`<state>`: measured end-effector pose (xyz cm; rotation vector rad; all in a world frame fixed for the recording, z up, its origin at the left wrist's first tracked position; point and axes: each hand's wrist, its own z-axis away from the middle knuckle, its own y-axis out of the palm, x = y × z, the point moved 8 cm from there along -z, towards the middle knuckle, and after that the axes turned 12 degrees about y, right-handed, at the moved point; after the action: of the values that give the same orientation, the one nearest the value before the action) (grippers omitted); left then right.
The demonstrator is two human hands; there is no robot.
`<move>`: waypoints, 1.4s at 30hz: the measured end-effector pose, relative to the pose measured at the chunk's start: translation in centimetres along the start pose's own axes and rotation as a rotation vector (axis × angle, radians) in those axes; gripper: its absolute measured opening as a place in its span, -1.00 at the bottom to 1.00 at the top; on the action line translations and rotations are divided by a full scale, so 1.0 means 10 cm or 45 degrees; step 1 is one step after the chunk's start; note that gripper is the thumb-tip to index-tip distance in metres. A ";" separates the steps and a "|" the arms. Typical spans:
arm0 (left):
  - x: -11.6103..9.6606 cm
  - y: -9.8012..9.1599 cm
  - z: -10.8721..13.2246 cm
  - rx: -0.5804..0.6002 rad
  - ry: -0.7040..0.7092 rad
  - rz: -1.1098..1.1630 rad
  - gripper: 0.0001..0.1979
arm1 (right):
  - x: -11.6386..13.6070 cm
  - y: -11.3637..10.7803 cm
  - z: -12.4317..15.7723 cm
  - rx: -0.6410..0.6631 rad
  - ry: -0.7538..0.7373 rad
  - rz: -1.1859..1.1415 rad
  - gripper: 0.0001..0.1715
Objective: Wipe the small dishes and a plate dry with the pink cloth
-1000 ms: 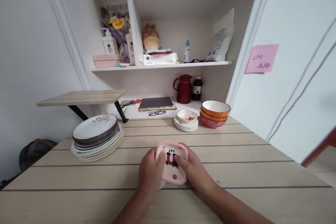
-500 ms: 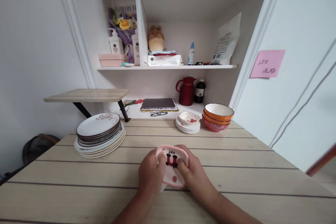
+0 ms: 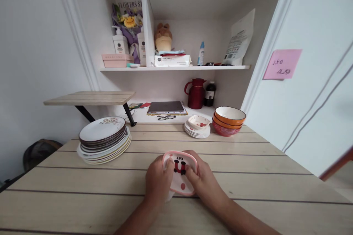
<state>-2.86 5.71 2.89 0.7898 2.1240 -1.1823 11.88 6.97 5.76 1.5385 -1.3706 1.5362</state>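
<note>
Left grip [image 3: 156, 179] and right grip [image 3: 206, 177], both closed on opposite sides of a pink-rimmed dish [image 3: 178, 180], held over the near middle of the worktop [image 3: 248, 158], a surface of pale planks with dark seams. Farther out: stacked large plates [image 3: 103, 134] at left; small plates [image 3: 197, 132] and nested bowls [image 3: 228, 122] toward the back. Beyond: white shelving [image 3: 193, 68] and, on the right-hand wall [image 3: 320, 18], a pink note [image 3: 283, 64].

Left hand [image 3: 157, 180] and right hand [image 3: 206, 180] both gripping pink-rimmed dish [image 3: 179, 179], thumbs inside, CAT lettering upside down. White bit [image 3: 169, 195] by left hand, can't identify. Slatted table [image 3: 110, 183]: big plate stack [image 3: 102, 130] at left; far side, small plates [image 3: 197, 133] with small bowl [image 3: 197, 121] on top, orange bowls [image 3: 229, 116] stacked on red bowl [image 3: 226, 130] just right. Red jug [image 3: 196, 95] and dark bottle [image 3: 210, 95] behind.
</note>
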 end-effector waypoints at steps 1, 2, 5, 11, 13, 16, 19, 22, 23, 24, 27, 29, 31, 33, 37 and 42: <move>0.00 0.00 0.00 -0.007 0.011 0.010 -0.68 | 0.00 0.00 0.00 0.002 0.003 -0.017 -0.69; 0.00 0.00 0.00 -0.013 0.018 0.013 -0.67 | -0.01 0.00 0.00 0.006 0.007 -0.043 -0.71; 0.01 -0.02 0.00 -0.036 0.026 0.013 -0.68 | -0.10 0.04 -0.02 0.070 0.114 -0.251 -0.65; 0.15 -0.02 -0.01 -0.112 -0.099 0.237 -0.68 | -0.33 0.19 -0.04 0.218 0.473 -0.877 -0.43; 0.17 0.00 -0.01 -0.111 -0.114 0.270 -0.67 | -0.33 0.20 -0.04 0.233 0.487 -0.920 -0.47; 0.16 0.04 -0.01 -0.080 -0.124 0.324 -0.65 | -0.39 0.23 -0.03 0.237 0.587 -0.921 -0.54; 0.11 0.11 -0.05 0.018 -0.115 0.480 -0.62 | -0.51 0.17 -0.05 0.103 0.703 -1.019 -0.63; 0.10 0.14 -0.14 0.105 -0.131 0.863 -0.59 | -0.64 0.07 -0.11 -0.059 0.778 -1.288 -0.63; 0.14 0.10 -0.17 0.075 -0.152 0.960 -0.56 | -0.68 0.04 -0.13 -0.103 0.804 -1.379 -0.61; 0.20 0.03 -0.21 0.014 -0.171 1.012 -0.52 | -0.72 0.00 -0.15 -0.145 0.828 -1.453 -0.59; 0.33 -0.09 -0.27 -0.035 -0.168 0.947 -0.52 | -0.80 -0.08 -0.20 -0.218 0.862 -1.551 -0.55; 0.38 -0.12 -0.28 -0.017 -0.136 0.790 -0.53 | -0.82 -0.09 -0.21 -0.220 0.873 -1.563 -0.56; 0.38 -0.12 -0.28 -0.022 -0.057 0.622 -0.52 | -0.84 -0.09 -0.22 -0.207 0.873 -1.590 -0.59; 0.33 -0.08 -0.27 -0.035 0.024 0.531 -0.52 | -0.86 -0.09 -0.22 -0.220 0.868 -1.627 -0.63; 0.25 0.03 -0.25 -0.023 0.167 0.459 -0.45 | -0.87 -0.12 -0.22 -0.224 0.847 -1.662 -0.68; 0.36 0.00 -0.22 -0.225 0.028 0.365 -0.24 | -0.88 -0.15 -0.23 -0.260 0.781 -1.684 -0.68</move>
<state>-5.64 8.42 1.25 0.9887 2.0170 -0.8287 14.00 11.90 -1.75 1.1959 -0.0158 0.8040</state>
